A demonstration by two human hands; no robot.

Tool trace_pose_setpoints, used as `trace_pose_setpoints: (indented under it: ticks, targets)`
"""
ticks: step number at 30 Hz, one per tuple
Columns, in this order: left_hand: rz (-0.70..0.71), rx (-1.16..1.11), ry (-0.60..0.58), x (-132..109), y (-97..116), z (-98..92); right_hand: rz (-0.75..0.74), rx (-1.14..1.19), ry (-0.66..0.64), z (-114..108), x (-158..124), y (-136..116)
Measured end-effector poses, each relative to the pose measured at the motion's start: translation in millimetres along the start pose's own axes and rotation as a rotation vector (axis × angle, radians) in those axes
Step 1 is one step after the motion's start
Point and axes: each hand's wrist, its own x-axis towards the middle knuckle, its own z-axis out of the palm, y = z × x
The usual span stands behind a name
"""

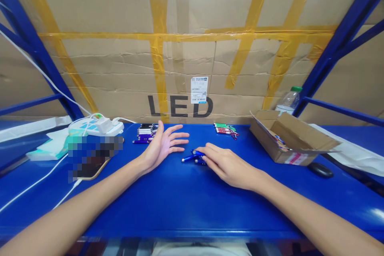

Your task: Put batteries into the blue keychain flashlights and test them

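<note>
My left hand (163, 142) is held palm up-and-inward with its fingers spread and nothing in it, beside a row of black, silver and purple pen-like items (145, 133). To its right, my right hand (225, 164) has its fingers closed around blue pen-like items (198, 153) on the blue table. One blue item (188, 159) pokes out to the left of the fingertips. Part of the blue group is hidden under the right hand. Farther back lies a row of green and red pen-like items (224, 129) with small clips.
An open cardboard box (294, 138) stands right, with a black mouse (321, 170) before it and a bottle (289, 100) behind. On the left are a phone (99, 160), white cables and a power strip (115, 128). A large cardboard sheet (126, 72) rises behind the table (168, 208).
</note>
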Motion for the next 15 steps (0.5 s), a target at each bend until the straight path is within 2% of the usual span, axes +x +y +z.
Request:
trace_pose_setpoints:
  ticks: [8,15]
  targets:
    - [0.005,0.002,-0.016,0.4,-1.4,-1.8,-0.081,0.030,-0.045,-1.7,-0.3,-0.9]
    - [-0.009,0.009,-0.016,-0.7,1.2,0.6,-0.075,0.041,-0.071,-1.1,-0.2,-0.4]
